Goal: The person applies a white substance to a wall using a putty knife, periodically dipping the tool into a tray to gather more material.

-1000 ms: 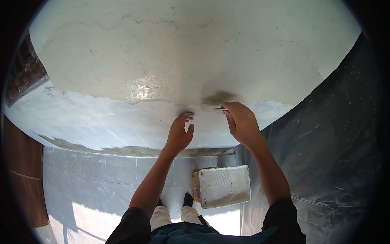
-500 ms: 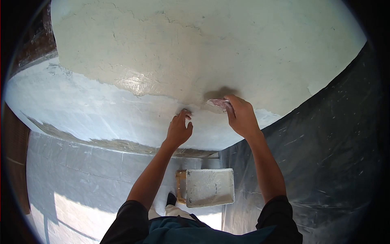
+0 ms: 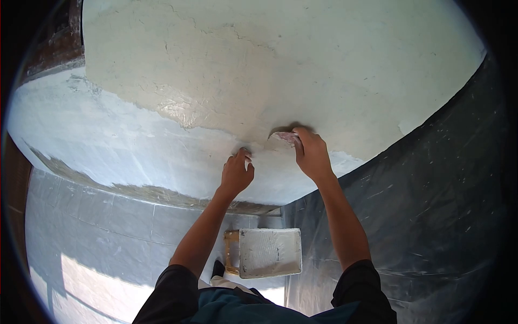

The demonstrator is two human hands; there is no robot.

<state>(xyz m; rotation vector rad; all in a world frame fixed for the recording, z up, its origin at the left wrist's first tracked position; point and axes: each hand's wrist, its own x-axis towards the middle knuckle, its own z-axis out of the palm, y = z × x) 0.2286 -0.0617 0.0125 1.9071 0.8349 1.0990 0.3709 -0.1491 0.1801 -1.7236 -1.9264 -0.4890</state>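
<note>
My right hand [image 3: 313,155] is closed on a flat scraper [image 3: 284,137], reddish and smeared with pale paste. The scraper's edge lies against the wall [image 3: 324,70], close to where old beige paint meets a whiter coat [image 3: 135,140]. Lower and to the left, my left hand [image 3: 236,171] has its fingertips at the wall, thumb and fingers apart, with nothing seen in it. Part of the scraper is hidden by my right fingers.
A white tray [image 3: 270,252] of pale paste stands below my hands, by a wooden frame [image 3: 232,252]. Dark plastic sheeting [image 3: 421,210] hangs on the right. Grey tiles [image 3: 118,218] cover the floor, and brown woodwork [image 3: 59,46] borders the wall at upper left.
My right hand and the scraper have shifted slightly left along the wall. My left hand stays nearly in place. The tray now appears a little further left and lower as the view turns.
</note>
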